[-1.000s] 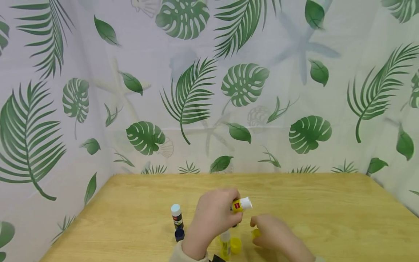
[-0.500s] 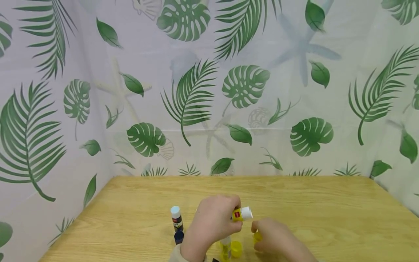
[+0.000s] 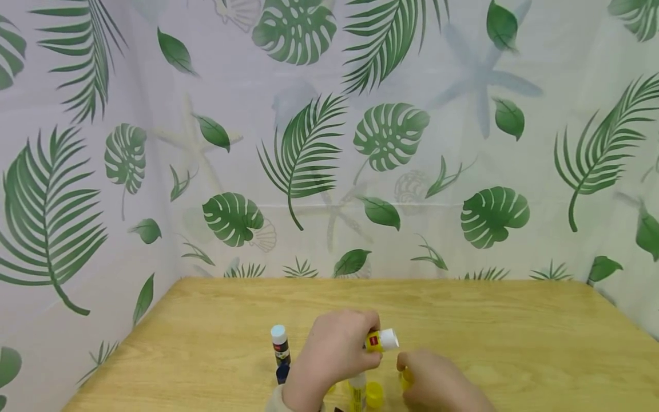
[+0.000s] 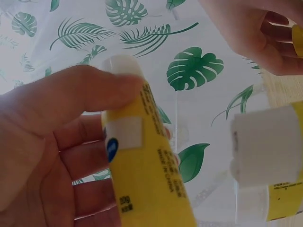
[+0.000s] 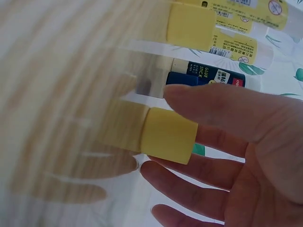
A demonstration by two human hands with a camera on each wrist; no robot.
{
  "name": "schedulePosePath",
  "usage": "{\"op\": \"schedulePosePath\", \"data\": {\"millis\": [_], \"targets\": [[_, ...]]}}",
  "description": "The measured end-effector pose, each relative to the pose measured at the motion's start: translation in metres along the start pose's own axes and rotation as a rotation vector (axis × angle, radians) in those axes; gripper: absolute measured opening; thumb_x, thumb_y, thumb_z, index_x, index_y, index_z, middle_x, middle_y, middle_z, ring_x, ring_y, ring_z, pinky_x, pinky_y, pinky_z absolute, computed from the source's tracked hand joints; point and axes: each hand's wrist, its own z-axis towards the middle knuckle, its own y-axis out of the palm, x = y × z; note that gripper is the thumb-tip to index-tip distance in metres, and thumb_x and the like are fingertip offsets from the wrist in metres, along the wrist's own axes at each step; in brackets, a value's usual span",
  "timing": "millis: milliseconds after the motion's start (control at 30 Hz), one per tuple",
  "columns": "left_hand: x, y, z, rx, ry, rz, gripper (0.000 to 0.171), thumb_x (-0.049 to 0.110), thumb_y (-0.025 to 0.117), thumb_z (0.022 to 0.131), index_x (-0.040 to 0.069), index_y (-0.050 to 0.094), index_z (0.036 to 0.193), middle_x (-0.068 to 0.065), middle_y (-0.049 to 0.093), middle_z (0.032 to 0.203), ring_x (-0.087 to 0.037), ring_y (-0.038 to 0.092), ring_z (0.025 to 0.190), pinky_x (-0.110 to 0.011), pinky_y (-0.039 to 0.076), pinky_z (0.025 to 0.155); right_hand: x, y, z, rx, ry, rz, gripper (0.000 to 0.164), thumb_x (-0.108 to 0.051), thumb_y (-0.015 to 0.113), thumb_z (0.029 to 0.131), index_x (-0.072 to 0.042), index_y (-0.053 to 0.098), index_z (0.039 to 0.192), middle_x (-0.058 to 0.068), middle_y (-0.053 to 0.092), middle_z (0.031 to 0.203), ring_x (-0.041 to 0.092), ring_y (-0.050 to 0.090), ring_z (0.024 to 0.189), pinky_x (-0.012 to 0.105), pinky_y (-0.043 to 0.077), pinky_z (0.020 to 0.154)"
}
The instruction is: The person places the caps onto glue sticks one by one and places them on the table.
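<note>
One yellow glue stick (image 4: 142, 165), gripped in the left hand (image 3: 337, 352), thumb and fingers wrapped about its barrel; held above the tabletop (image 3: 515, 332), white end tilted rightward, seemingly to bring it near the other hand. One yellow cap (image 5: 169, 135), on the tabletop, fingers of the right hand (image 3: 437, 382) curled around it, perhaps to steady it; firmness of hold cannot be told. Two spare sticks (image 3: 357, 393), yellow, upright, with a second cap (image 3: 374, 395) just beside. One dark blue stick (image 3: 281, 348), upright, its blue cap (image 3: 282, 373) alongside, apparently paired by colour.
</note>
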Motion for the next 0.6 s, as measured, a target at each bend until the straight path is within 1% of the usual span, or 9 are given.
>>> {"op": "schedulePosePath", "data": {"millis": [133, 233, 367, 533, 600], "targets": [[-0.0009, 0.0, 0.0005, 0.004, 0.003, 0.015, 0.017, 0.021, 0.072, 0.069, 0.019, 0.055, 0.071, 0.015, 0.044, 0.057, -0.003, 0.039, 0.049, -0.017, 0.032, 0.043, -0.0004, -0.0005, 0.0003, 0.004, -0.002, -0.019, 0.029, 0.006, 0.058, 0.057, -0.005, 0.06, 0.085, -0.003, 0.05, 0.066, 0.018, 0.042, 0.056, 0.031, 0.035, 0.049], [-0.0014, 0.0009, 0.0007, 0.002, 0.007, 0.019, 0.017, 0.021, 0.072, 0.069, 0.019, 0.055, 0.071, 0.015, 0.044, 0.058, -0.003, 0.039, 0.048, -0.017, 0.032, 0.043, -0.0015, -0.0005, 0.0007, -0.004, 0.012, -0.026, 0.032, 0.009, 0.056, 0.057, -0.005, 0.06, 0.085, -0.003, 0.051, 0.068, 0.018, 0.042, 0.058, 0.031, 0.037, 0.051], [-0.0019, 0.0006, 0.0008, 0.001, 0.007, 0.023, 0.017, 0.021, 0.072, 0.069, 0.019, 0.055, 0.071, 0.014, 0.045, 0.058, -0.003, 0.039, 0.049, -0.017, 0.032, 0.043, -0.0024, -0.001, 0.0036, -0.004, 0.027, -0.041, 0.029, 0.01, 0.058, 0.059, -0.004, 0.06, 0.084, -0.002, 0.052, 0.067, 0.018, 0.043, 0.058, 0.033, 0.04, 0.053], [-0.0021, 0.0, 0.0002, -0.001, 0.007, 0.027, 0.017, 0.022, 0.072, 0.069, 0.019, 0.055, 0.072, 0.014, 0.045, 0.058, -0.003, 0.039, 0.048, -0.017, 0.032, 0.043, -0.002, -0.0016, 0.0043, 0.015, 0.013, -0.065, 0.023, 0.009, 0.061, 0.061, -0.005, 0.059, 0.08, -0.002, 0.052, 0.066, 0.017, 0.043, 0.058, 0.034, 0.04, 0.054], [-0.0018, 0.0005, -0.0003, -0.002, 0.005, 0.03, 0.018, 0.022, 0.072, 0.07, 0.019, 0.055, 0.072, 0.014, 0.044, 0.058, -0.003, 0.039, 0.048, -0.017, 0.031, 0.042, -0.0017, -0.0024, 0.0031, 0.013, 0.024, -0.047, 0.023, 0.009, 0.06, 0.061, -0.004, 0.059, 0.08, -0.001, 0.052, 0.067, 0.018, 0.043, 0.058, 0.034, 0.04, 0.055]]}}
